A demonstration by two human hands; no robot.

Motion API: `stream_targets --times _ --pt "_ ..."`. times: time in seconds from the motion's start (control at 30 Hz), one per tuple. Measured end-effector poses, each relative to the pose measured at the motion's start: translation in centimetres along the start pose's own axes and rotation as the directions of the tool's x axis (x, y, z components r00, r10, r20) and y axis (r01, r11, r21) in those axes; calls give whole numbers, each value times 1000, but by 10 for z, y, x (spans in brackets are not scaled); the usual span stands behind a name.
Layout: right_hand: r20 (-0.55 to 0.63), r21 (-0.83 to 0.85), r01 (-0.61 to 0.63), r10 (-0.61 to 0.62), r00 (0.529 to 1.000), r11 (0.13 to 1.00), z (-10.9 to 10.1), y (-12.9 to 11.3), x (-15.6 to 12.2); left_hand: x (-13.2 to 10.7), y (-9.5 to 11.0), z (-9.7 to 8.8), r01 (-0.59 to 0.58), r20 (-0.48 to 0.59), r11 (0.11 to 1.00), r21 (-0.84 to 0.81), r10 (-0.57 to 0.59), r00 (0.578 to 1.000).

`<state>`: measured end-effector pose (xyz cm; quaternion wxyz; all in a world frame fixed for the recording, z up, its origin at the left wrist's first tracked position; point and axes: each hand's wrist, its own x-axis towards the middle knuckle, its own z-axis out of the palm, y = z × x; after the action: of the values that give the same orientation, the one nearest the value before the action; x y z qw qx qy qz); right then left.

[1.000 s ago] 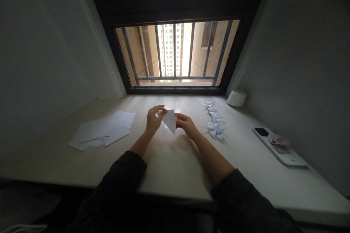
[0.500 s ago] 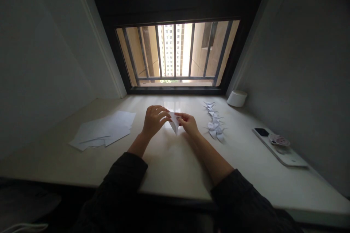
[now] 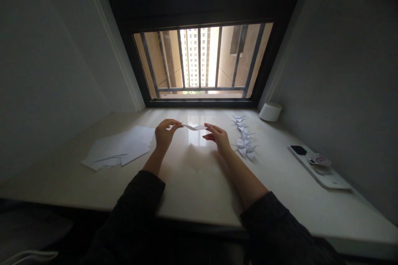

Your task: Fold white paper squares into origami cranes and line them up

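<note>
A folded piece of white paper (image 3: 194,127) is held level above the sill, seen nearly edge-on. My left hand (image 3: 166,132) pinches its left end between thumb and fingertips. At the opposite end, my right hand (image 3: 217,134) grips the paper with its upper fingers, while the thumb shows a little below. To the right stands a row of folded paper cranes (image 3: 244,136), close to my right hand but apart from it. Loose white sheets (image 3: 121,147) lie in an overlapping pile left of my left hand.
A white phone (image 3: 320,167) with a round grip on its back lies at the right. By the window corner sits a small white cylindrical object (image 3: 270,112). The pale sill (image 3: 199,190) ends in a front edge near my forearms. A dark-framed window (image 3: 199,102) rises behind.
My hands have moved apart, the left one leftward. The paper, earlier a downward-pointing triangle between the fingers, is now stretched out flat and seen edge-on.
</note>
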<state>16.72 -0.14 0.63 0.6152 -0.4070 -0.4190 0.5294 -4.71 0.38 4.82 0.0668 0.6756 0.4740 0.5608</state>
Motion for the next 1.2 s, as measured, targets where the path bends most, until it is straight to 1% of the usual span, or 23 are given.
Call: stream_targets --times 0.07,0.2,0.27,0.33,0.57,0.63,0.73,0.83,0.9,0.97,1.1,1.2 --pt "20 -27 12 -12 1000 1000 2 -2 -2 1 -5 1 113 -27 992 -63 -115 993" --pt "72 -107 40 -32 997 993 4 1 -2 5 -19 2 282 9 934 -219 -287 958" --pt "70 -119 35 -27 997 992 3 4 -1 7 -24 3 343 27 901 -264 -349 937" --pt "50 -104 21 -16 999 994 1 6 0 7 -27 4 383 44 881 -277 -387 921" --pt "-87 -55 -73 68 994 996 -5 6 4 5 -29 7 459 147 847 -268 -435 888" --pt "-108 -34 -82 78 991 996 -6 6 4 5 -28 8 473 179 841 -262 -439 880" --pt "-127 -18 -72 69 990 997 -6 5 4 3 -27 8 461 198 856 -233 -423 884" --pt "-151 -15 -53 50 987 998 -6 4 4 1 -23 7 413 194 897 -159 -382 904" --pt "-181 -16 -35 31 983 999 -5 3 3 0 -20 8 395 212 906 -150 -361 908" --pt "-212 -23 -8 3 977 1000 -4 2 2 -2 -16 10 426 252 879 -216 -372 894" --pt "-247 -44 26 -36 968 999 -2 -1 0 -5 -12 19 550 304 747 -373 -462 833" --pt "-268 -60 43 -58 962 997 -1 -1 -1 -8 -12 25 613 329 664 -428 -518 790"
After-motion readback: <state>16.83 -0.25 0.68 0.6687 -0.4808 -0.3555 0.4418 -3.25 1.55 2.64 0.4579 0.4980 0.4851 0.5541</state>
